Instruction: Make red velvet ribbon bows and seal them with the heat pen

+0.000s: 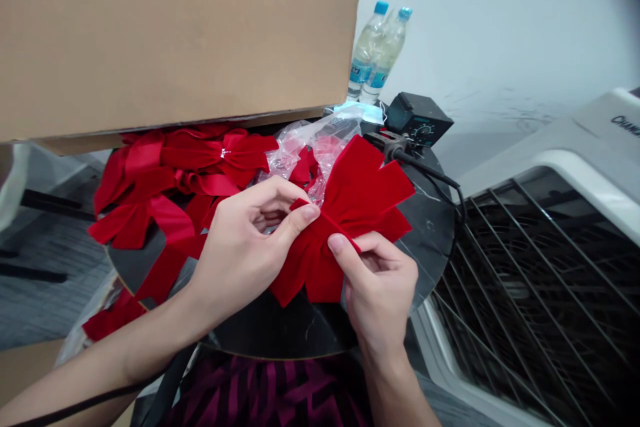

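Pinching one end of a narrow red band [329,222] between thumb and fingers, the left hand [246,235] grips it across the center of a red bow [353,187]. The right hand [377,281] is closed on the band's near-right end, thumb on top. The bow is positioned over the middle of the round black worktop [280,330]. A pile of red bows [145,177] lies on the left. Clear plastic [287,153] lies just beyond the held bow. A cardboard box [175,40] occupies the far left. At far right, two bottles [367,53] stand behind a blue face mask [367,113], near a black control box [419,119] with a dial.
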### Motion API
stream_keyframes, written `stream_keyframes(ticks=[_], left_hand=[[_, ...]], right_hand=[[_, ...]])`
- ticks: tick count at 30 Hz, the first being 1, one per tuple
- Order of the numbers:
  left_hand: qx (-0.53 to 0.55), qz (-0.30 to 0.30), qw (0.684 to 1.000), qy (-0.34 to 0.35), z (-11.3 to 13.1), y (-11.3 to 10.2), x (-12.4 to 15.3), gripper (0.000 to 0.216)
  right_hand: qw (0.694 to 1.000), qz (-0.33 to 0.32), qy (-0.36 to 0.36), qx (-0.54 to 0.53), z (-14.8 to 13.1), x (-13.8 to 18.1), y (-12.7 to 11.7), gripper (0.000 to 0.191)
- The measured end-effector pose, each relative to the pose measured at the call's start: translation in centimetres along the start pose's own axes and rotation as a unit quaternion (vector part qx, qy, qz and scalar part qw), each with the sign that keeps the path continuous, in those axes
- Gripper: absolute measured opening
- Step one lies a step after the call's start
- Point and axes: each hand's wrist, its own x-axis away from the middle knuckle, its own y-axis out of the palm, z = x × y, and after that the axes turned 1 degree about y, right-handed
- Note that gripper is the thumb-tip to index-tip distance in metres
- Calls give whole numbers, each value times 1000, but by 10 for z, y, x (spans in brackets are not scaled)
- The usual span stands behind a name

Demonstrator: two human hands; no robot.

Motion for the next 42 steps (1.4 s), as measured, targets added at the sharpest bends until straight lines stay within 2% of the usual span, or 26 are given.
stream_keyframes(ticks=[4,7,9,11,13,17,20,27,32,35,39,42], left_hand=[[29,0,999,-20,0,-1,-2,6],[124,-27,989,-75,-4,-4,-7,12],[223,-75,961,-143,-8,-7,-12,12],[307,-129,917,-219,-13,-10,-17,11],[348,-163,883,-269,-19,-13,-22,17],[357,-206,859,-304,-29,-17,-29,38],[362,-251,847,-297,-35,-15,-29,42],[326,-285,865,-253,-39,-10,-26,38],[226,-212,934,-180,-31,-17,-25,16],[158,-193,959,-134,-25,-22,-20,9],[104,-148,980,-86,-23,-24,-12,19],[132,-128,980,-80,-23,-23,-10,37]], right_hand=[[1000,1,-11,3,-2,1,0,24],[1000,-3,-13,3,-5,1,-2,22],[1000,-13,-19,15,-7,1,-5,22],[999,-28,-31,29,-9,0,-8,23],[997,-46,-42,40,-10,-2,-12,24],[994,-82,-65,42,-11,-9,-16,19],[988,-123,-89,23,-14,-14,-18,17],[973,-169,-136,76,-25,-20,-22,19],[947,-144,-213,192,-25,-24,-29,16],[931,-138,-241,235,-24,-25,-30,14],[917,-160,-262,254,-26,-27,-29,9],[916,-157,-255,265,-29,-25,-29,9]])
